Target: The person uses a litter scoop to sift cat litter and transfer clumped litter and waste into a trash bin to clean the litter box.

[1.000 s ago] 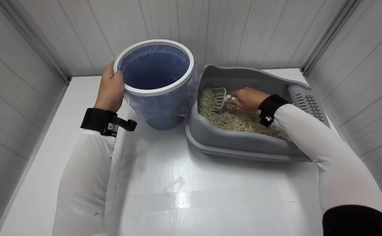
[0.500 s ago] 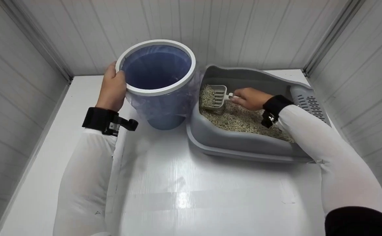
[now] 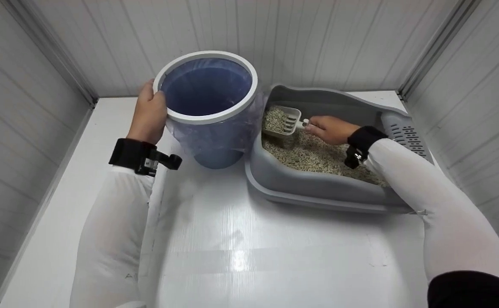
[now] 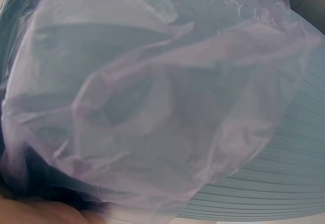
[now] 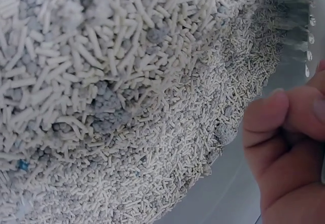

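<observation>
Left hand (image 3: 149, 113) grasps the white rim of the bin (image 3: 206, 107), thumb hooked over the rim's inner edge, fingers down the outer wall; grip is closed on the bin. Bin stands on the white worktop (image 3: 241, 239), just left of the litter tray (image 3: 318, 188), the two nearly touching. A bluish see-through bag liner (image 4: 152, 97) lines the bin and hangs crumpled over its outer wall; in the left wrist view the liner fills nearly the whole frame, hand itself barely seen at the bottom edge.

Right hand (image 3: 331, 129) is inside the litter tray, grip closed on the handle of the scoop (image 3: 281, 122). Scoop is white and slotted, carries a load of litter pellets and is held level, just above the litter surface at the tray's end nearest the bin. Right wrist view shows curled fingers (image 5: 284, 132) at the right edge beside a mound of pale pellet litter (image 5: 127, 97) with a few grey clumps in it.

Litter tray is grey with a raised back wall; on its far side from the bin a perforated grey step (image 3: 403, 137) sits on the rim. Both arms wear white sleeves and black wrist bands. White panelled walls enclose the worktop behind the tray.
</observation>
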